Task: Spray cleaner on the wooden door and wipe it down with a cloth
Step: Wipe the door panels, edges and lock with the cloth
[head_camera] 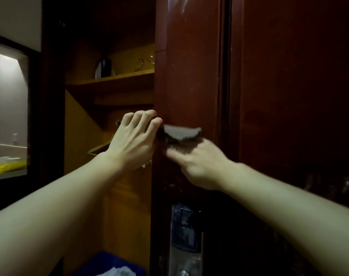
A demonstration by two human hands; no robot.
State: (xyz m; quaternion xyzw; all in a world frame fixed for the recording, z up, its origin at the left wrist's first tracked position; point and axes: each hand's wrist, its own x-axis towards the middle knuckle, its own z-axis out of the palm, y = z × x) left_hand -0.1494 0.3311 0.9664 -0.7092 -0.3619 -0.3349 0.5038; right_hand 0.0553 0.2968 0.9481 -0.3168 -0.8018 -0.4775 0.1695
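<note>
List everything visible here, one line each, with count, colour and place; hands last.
wooden door: one, dark red-brown, centre, seen edge-on
cloth: one, grey, pressed on the door
lock plate: one, dark and metallic, low on the door
kettle: one, dark, on the closet shelf
hangers: two, metal hooks, right of the kettle
bin: one, blue, bottom centre
left hand: one, grips the door's edge
right hand: one, holds the cloth to the door
</note>
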